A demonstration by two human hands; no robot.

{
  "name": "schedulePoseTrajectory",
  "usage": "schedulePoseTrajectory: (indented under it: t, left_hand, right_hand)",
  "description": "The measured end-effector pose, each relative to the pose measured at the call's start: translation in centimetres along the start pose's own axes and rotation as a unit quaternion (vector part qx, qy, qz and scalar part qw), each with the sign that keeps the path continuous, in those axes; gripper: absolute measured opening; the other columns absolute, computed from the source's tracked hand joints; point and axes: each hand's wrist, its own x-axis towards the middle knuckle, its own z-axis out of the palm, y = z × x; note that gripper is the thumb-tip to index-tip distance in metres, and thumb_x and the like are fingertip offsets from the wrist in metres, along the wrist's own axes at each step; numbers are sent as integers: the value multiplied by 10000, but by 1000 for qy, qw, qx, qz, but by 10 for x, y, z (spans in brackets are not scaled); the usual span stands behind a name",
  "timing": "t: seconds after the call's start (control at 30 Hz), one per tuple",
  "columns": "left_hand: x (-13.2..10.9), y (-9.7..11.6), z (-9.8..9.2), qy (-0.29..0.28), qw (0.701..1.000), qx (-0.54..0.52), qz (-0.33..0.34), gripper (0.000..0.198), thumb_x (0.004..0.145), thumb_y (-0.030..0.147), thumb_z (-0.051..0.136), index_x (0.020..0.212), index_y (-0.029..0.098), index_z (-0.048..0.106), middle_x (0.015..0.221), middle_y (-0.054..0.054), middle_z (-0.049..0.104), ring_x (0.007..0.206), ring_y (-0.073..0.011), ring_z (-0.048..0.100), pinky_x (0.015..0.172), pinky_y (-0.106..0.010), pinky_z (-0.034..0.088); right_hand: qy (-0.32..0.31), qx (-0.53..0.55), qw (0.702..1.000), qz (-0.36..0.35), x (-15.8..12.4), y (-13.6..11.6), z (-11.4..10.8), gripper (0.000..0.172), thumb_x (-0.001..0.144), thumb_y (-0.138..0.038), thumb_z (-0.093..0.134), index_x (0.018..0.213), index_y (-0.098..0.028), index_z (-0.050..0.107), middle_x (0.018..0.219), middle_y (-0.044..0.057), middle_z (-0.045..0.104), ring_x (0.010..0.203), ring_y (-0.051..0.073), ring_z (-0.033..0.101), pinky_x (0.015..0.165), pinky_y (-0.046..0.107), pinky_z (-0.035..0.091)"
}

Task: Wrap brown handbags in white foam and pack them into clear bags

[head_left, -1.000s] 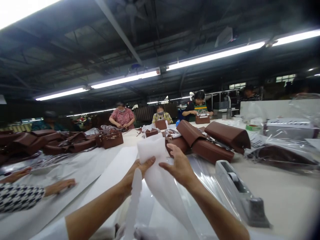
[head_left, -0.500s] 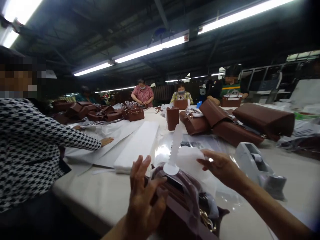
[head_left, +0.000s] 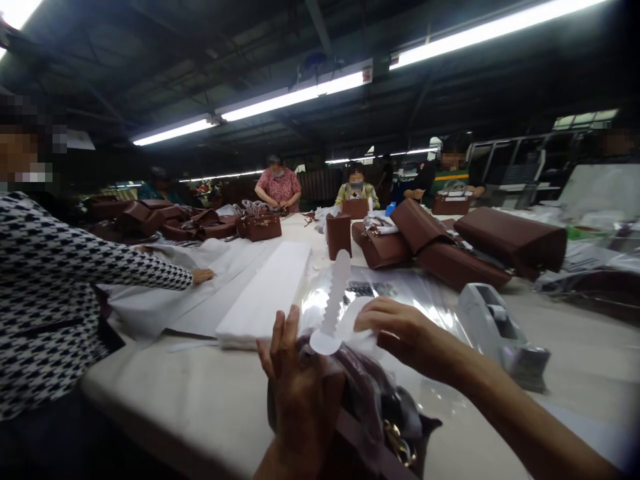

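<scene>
A brown handbag [head_left: 345, 437] stands at the table's front edge before me, its handles [head_left: 363, 387] wrapped in clear plastic and a gold clasp [head_left: 400, 443] at its right. My left hand [head_left: 303, 393] is around the bag's upper left edge, fingers pointing up and thumb partly hidden. Pinched in my right hand [head_left: 400, 333] is a thin, soft white sheet [head_left: 357, 327], just over the handles. A white strip with a notched edge and rounded end [head_left: 333, 313] rises from the handles, between my hands. Its lower fastening is hidden.
A clear plastic bag [head_left: 430, 300] lies beyond my right hand, with a grey tape dispenser [head_left: 500, 333] to its right. White sheets [head_left: 265, 293] are stacked ahead left. Brown bags [head_left: 470, 260] are heaped farther back. A co-worker's hand [head_left: 203, 275] rests on sheets at left.
My right hand has moved left with the white sheet, close to the notched strip. My left hand has turned slightly on the bag's edge. The view has shifted a little.
</scene>
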Motion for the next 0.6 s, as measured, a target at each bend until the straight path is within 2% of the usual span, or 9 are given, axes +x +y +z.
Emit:
schedulePoseTrajectory:
  t: [0.07, 0.13, 0.2, 0.23, 0.33, 0.43, 0.5, 0.6]
  left_hand:
    - [1, -1, 1, 4, 1000, -1, 7, 168, 787, 223, 503, 940, 177, 555, 1447, -93, 150, 1299, -364, 174, 1013, -597, 158]
    - [1, 0, 3, 0, 1000, -24, 4, 157, 792, 189, 486, 933, 173, 552, 1454, -81, 132, 1306, -357, 157, 1021, -587, 161]
    - [3, 3, 5, 2, 999, -48, -1, 117, 786, 171, 493, 884, 171, 558, 1458, -62, 128, 1310, -355, 147, 1031, -591, 139]
    - [3, 4, 5, 2, 998, -63, -2, 87, 786, 167, 497, 846, 172, 560, 1461, -49, 121, 1313, -355, 139, 1036, -594, 124]
    - [6, 7, 0, -12, 995, -102, 8, 48, 787, 167, 518, 757, 168, 556, 1473, -25, 91, 1322, -367, 95, 1035, -607, 112]
    - [5, 4, -20, -25, 996, -82, 20, 61, 786, 174, 544, 837, 174, 577, 1473, -45, 96, 1320, -377, 104, 1029, -610, 156]
    - [-1, 0, -39, -29, 998, -60, 12, 69, 787, 198, 555, 845, 176, 587, 1462, -54, 152, 1308, -369, 175, 1030, -597, 200]
    - [-21, -6, -66, -28, 998, -62, 14, 63, 789, 228, 549, 784, 200, 605, 1414, -41, 289, 1266, -341, 303, 1018, -571, 278]
  right_hand:
    - [83, -21, 994, 67, -15, -12, 4, 320, 879, -241, 414, 1189, -257, 491, 1196, 75, 491, 1060, 194, 492, 854, 324, 436]
    - [143, -63, 979, 133, -35, -29, 15, 580, 827, -446, 491, 1339, -238, 315, 1301, 105, 412, 1125, 261, 459, 860, 384, 455]
    - [149, -103, 970, 161, -54, -47, 34, 874, 693, -600, 578, 1374, -176, 230, 1253, 155, 458, 1058, 320, 506, 773, 418, 499]
    - [150, -118, 965, 180, -61, -54, 46, 891, 675, -598, 593, 1368, -168, 232, 1206, 162, 497, 1006, 324, 535, 734, 423, 508]
    - [176, -137, 939, 263, -68, -65, 79, 586, 758, -427, 550, 1267, -213, 354, 1074, 117, 570, 894, 280, 570, 692, 406, 492]
    - [196, -148, 928, 280, -62, -68, 94, 322, 768, -315, 529, 1072, -228, 466, 944, 67, 590, 796, 246, 559, 642, 384, 454]
    - [202, -158, 924, 282, -58, -71, 95, 255, 740, -247, 538, 989, -229, 486, 898, 46, 585, 763, 236, 541, 632, 375, 426]
    - [188, -160, 919, 308, -56, -73, 92, 268, 706, -186, 549, 964, -238, 498, 915, 31, 578, 781, 227, 525, 662, 362, 399]
